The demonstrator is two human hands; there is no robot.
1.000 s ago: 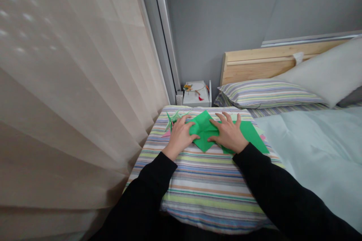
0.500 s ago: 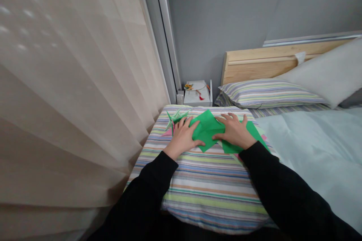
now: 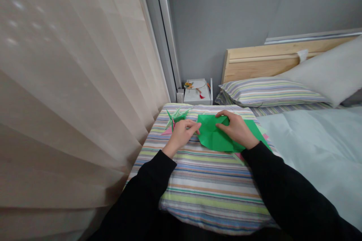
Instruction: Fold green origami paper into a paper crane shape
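A creased green sheet of origami paper lies on the striped cloth, opened out with its near edge slightly curved. My left hand closes thumb and fingers at the sheet's left edge. Over its right part, my right hand pinches the paper between thumb and forefinger. Another green sheet shows beyond my right hand, partly covered, with pink and pale green paper peeking out beneath. Folded green paper pieces with pointed tips and a pink one sit behind my left hand.
A white bedside stand at the back holds a round hoop and a red tassel. To the right is a bed with a pale blue cover and a striped pillow. A beige curtain hangs on the left.
The green sheet has turned from a diamond to a squarer, wider shape. My fingers, spread flat before, have drawn together into pinches at its left edge and right part.
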